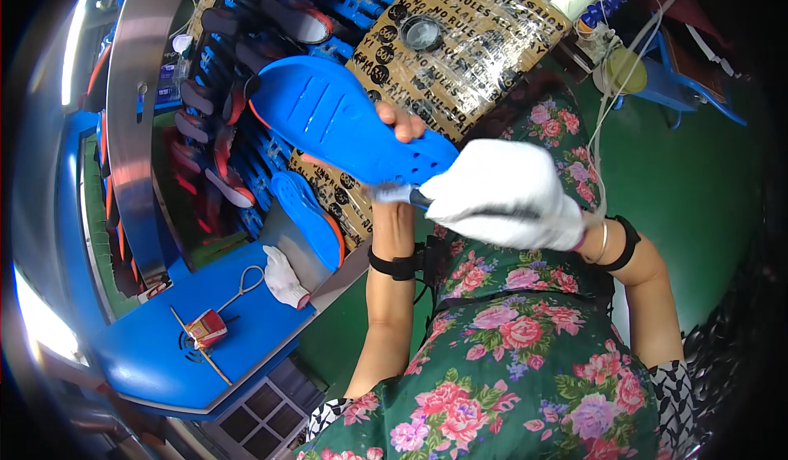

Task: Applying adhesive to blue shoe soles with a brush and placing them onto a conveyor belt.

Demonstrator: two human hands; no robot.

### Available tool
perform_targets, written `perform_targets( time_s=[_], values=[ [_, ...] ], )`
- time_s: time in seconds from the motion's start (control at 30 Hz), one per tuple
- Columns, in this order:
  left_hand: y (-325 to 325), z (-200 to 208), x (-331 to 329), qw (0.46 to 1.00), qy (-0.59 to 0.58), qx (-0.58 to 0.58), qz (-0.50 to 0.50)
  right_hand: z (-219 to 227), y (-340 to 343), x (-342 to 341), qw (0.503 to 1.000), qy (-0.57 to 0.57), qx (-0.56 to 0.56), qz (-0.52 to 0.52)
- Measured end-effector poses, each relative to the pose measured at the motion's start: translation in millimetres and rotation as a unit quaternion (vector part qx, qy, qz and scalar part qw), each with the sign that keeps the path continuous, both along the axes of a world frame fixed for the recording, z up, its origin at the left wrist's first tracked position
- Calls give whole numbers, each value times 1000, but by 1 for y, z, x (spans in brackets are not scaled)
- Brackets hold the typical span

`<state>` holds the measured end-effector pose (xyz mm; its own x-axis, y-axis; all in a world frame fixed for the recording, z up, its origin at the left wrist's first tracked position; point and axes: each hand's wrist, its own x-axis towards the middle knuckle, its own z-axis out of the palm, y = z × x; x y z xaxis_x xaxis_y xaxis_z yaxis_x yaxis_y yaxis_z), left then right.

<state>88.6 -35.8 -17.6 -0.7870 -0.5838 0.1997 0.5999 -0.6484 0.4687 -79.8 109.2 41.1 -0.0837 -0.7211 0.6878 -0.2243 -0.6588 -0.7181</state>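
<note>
A large blue shoe sole (316, 103) with an orange-red edge is tilted in front of me, its slotted, holed face toward the view. My bare left hand (400, 122) grips it from beneath, fingertips curled over its far edge. In a white knit glove, my right hand (501, 193) is closed round a dark-handled brush (402, 195). The brush's pale bristles, smeared by motion, are beside the sole's near edge; whether they touch it I cannot tell. A second blue sole (308, 214) with an orange-red rim rests left of my left forearm.
A cardboard-covered board (484, 58) carries a small round dish (423, 33). Several shoe parts (295, 18) stand on a blue rack at the far left. A loose white glove (283, 278) and a red box (206, 329) lie on the blue machine top (148, 361). White cables (603, 107) hang at right.
</note>
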Motion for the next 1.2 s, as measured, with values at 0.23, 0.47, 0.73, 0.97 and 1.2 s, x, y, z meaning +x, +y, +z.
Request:
perform_targets(
  time_s=[0.23,0.47,0.73,0.97,1.2],
  values=[
    [0,3,-9,996,84,19,2,-13,5,3,996,72,-21,-58],
    [-18,-13,14,998,48,41,3,-15,3,-5,991,-86,105,-18],
    [-18,6,4,996,19,88,0,-19,6,-3,972,-163,144,90],
    [-20,17,6,987,-111,87,-71,-29,17,5,991,135,-15,-3],
    [-26,13,8,965,-130,112,-197,-18,5,-7,992,-17,61,111]
  ],
)
